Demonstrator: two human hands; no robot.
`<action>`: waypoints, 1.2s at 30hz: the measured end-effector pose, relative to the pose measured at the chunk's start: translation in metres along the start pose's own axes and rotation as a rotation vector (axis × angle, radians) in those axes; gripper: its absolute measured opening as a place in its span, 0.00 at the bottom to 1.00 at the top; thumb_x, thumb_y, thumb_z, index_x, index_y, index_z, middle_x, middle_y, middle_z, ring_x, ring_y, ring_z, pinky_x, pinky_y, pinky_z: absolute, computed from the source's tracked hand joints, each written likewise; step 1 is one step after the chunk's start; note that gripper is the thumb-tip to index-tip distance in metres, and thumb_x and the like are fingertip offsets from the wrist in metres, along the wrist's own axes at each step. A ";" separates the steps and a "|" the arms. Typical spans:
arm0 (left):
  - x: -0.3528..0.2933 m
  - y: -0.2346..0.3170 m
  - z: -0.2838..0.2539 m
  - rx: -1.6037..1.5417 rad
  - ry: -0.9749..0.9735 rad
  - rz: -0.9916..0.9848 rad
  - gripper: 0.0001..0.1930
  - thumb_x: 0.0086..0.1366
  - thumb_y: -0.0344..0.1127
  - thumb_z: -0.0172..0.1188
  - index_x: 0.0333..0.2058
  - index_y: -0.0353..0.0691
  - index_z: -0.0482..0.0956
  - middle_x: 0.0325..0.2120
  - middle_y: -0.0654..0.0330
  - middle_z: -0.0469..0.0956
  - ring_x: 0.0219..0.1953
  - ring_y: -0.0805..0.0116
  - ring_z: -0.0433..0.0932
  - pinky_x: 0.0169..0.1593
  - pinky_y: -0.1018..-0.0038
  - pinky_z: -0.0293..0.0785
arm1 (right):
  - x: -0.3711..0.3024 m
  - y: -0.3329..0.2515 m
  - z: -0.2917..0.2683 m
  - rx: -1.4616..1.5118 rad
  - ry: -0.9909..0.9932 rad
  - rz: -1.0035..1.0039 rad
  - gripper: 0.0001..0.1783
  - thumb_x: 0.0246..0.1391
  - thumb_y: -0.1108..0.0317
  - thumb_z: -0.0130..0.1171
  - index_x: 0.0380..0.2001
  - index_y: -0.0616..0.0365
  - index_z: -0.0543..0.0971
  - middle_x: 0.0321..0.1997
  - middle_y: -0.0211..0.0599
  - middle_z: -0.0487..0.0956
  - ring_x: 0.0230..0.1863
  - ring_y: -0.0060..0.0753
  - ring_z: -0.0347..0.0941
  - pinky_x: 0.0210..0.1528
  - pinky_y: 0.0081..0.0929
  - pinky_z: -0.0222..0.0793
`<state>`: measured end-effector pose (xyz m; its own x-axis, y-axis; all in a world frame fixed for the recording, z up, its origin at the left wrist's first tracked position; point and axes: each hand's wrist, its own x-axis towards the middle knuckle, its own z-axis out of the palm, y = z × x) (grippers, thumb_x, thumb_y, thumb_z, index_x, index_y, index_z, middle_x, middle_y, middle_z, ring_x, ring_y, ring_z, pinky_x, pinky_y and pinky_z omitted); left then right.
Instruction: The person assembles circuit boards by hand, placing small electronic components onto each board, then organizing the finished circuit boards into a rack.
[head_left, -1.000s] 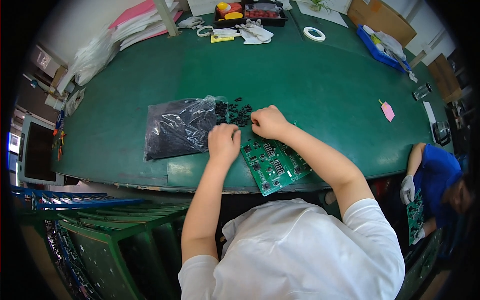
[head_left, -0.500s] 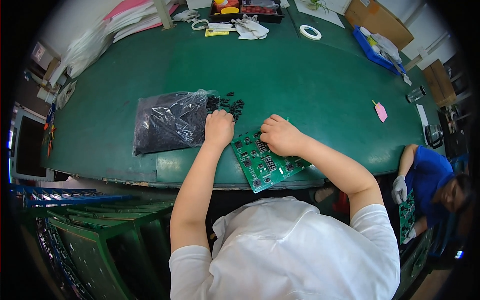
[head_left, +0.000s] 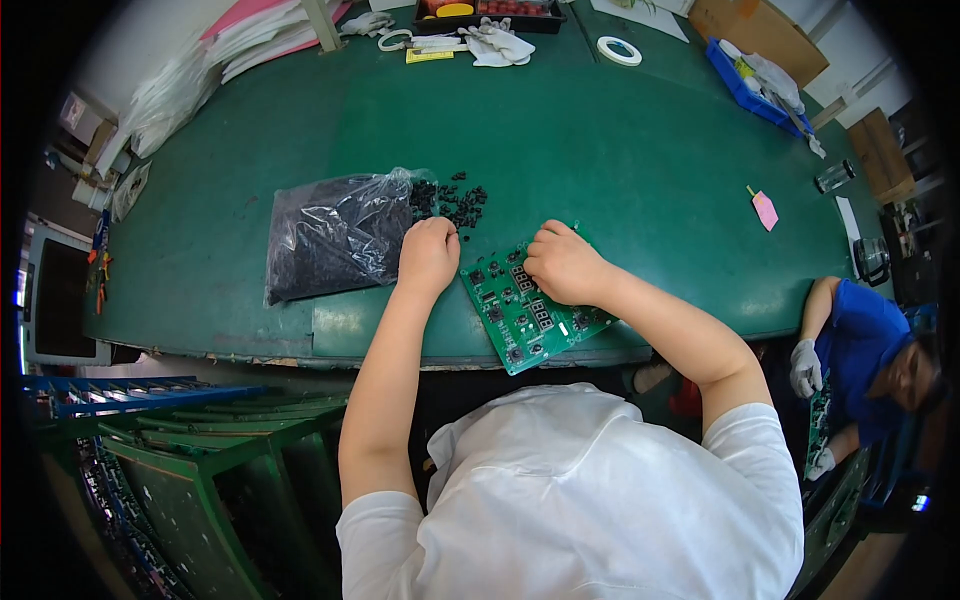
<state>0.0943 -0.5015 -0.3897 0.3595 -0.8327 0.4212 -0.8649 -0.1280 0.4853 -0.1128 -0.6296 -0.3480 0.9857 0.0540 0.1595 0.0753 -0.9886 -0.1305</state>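
Note:
A green circuit board [head_left: 520, 325] with digit displays and small black parts lies slantwise near the table's front edge. Over its upper part my right hand [head_left: 565, 265] rests with curled fingers, and whatever they pinch is hidden. My left hand [head_left: 430, 258] is at the near side of a loose pile of small black parts [head_left: 462, 205]. Its fingers are bent together, their tips turned away from view, so I cannot make out what is in them. Left of that hand lies a clear plastic bag [head_left: 335, 238] full of dark small pieces, its mouth toward the pile.
Gloves [head_left: 498, 45], a white tape roll [head_left: 619, 51] and a black tray [head_left: 545, 22] sit along the far side. A blue tray [head_left: 745, 90] stands far right, a pink tag [head_left: 765, 210] nearer. At right, a gloved co-worker [head_left: 860, 345] holds another board.
My left hand has shifted slightly left along the pile. My right hand stays over the board with little movement. The co-worker's board has tilted to a narrower angle.

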 end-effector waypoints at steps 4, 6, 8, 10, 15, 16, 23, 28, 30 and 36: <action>-0.009 0.002 -0.004 -0.137 -0.012 -0.130 0.03 0.52 0.25 0.57 0.27 0.35 0.74 0.24 0.52 0.75 0.30 0.51 0.74 0.36 0.60 0.71 | -0.005 -0.002 0.007 0.027 0.094 0.029 0.02 0.39 0.71 0.60 0.19 0.55 0.77 0.24 0.33 0.72 0.37 0.38 0.70 0.57 0.43 0.60; -0.011 0.003 -0.005 -0.147 -0.002 -0.130 0.03 0.52 0.25 0.57 0.27 0.35 0.74 0.24 0.52 0.75 0.30 0.51 0.74 0.36 0.61 0.71 | -0.007 -0.001 0.010 0.062 0.101 0.059 0.01 0.39 0.71 0.59 0.20 0.55 0.77 0.25 0.33 0.73 0.38 0.38 0.70 0.59 0.45 0.59; -0.015 0.008 -0.006 -0.157 0.007 -0.127 0.03 0.52 0.25 0.57 0.28 0.36 0.75 0.24 0.52 0.76 0.30 0.51 0.74 0.36 0.61 0.71 | -0.008 0.000 0.010 0.117 0.093 0.071 0.02 0.40 0.71 0.59 0.23 0.55 0.78 0.25 0.33 0.74 0.38 0.38 0.70 0.59 0.46 0.58; -0.018 0.033 -0.009 -0.318 0.014 -0.110 0.03 0.52 0.26 0.58 0.27 0.36 0.75 0.24 0.53 0.75 0.30 0.51 0.74 0.35 0.61 0.70 | -0.012 0.001 0.008 0.177 0.128 0.083 0.03 0.40 0.71 0.59 0.23 0.55 0.78 0.25 0.34 0.74 0.38 0.38 0.70 0.58 0.46 0.58; -0.036 0.079 -0.015 -0.214 -0.185 0.097 0.03 0.51 0.29 0.62 0.26 0.42 0.77 0.28 0.60 0.74 0.38 0.58 0.72 0.44 0.63 0.64 | -0.021 0.011 -0.004 0.266 0.302 0.152 0.03 0.41 0.71 0.60 0.24 0.55 0.78 0.24 0.34 0.73 0.36 0.39 0.70 0.57 0.45 0.59; -0.039 0.083 -0.013 -0.197 -0.201 0.099 0.04 0.50 0.30 0.64 0.27 0.42 0.78 0.28 0.62 0.73 0.39 0.59 0.71 0.46 0.63 0.62 | -0.022 0.013 -0.006 0.290 0.328 0.182 0.03 0.42 0.71 0.60 0.24 0.56 0.77 0.24 0.34 0.74 0.35 0.39 0.70 0.55 0.44 0.59; -0.052 0.088 0.004 -0.059 -0.144 0.099 0.05 0.48 0.30 0.65 0.26 0.43 0.77 0.28 0.62 0.72 0.39 0.60 0.71 0.46 0.63 0.61 | 0.004 0.019 -0.005 0.309 0.350 0.209 0.03 0.45 0.70 0.57 0.24 0.56 0.77 0.24 0.34 0.75 0.33 0.40 0.71 0.50 0.40 0.62; -0.055 0.091 0.005 -0.082 -0.101 0.110 0.05 0.48 0.30 0.64 0.25 0.43 0.76 0.27 0.62 0.72 0.38 0.60 0.71 0.46 0.63 0.61 | 0.056 0.024 0.022 0.248 0.250 0.281 0.07 0.47 0.66 0.56 0.23 0.57 0.78 0.25 0.36 0.77 0.33 0.44 0.74 0.43 0.41 0.67; -0.056 0.092 0.003 -0.055 -0.101 0.115 0.06 0.48 0.29 0.64 0.26 0.43 0.77 0.28 0.62 0.72 0.38 0.59 0.71 0.45 0.63 0.61 | 0.080 0.023 0.033 0.196 0.113 0.389 0.09 0.46 0.63 0.57 0.22 0.57 0.79 0.25 0.40 0.79 0.32 0.47 0.76 0.36 0.44 0.70; -0.057 0.092 0.007 -0.082 -0.079 0.081 0.06 0.48 0.29 0.64 0.26 0.43 0.76 0.27 0.62 0.72 0.38 0.60 0.71 0.45 0.63 0.61 | 0.105 0.022 0.052 0.051 -0.083 0.451 0.11 0.44 0.61 0.58 0.23 0.58 0.79 0.23 0.45 0.78 0.29 0.49 0.77 0.32 0.45 0.73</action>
<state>-0.0085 -0.4696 -0.3747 0.2581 -0.8789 0.4011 -0.8573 -0.0169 0.5146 0.0003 -0.6388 -0.3852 0.9302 -0.3670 -0.0030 -0.3588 -0.9077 -0.2174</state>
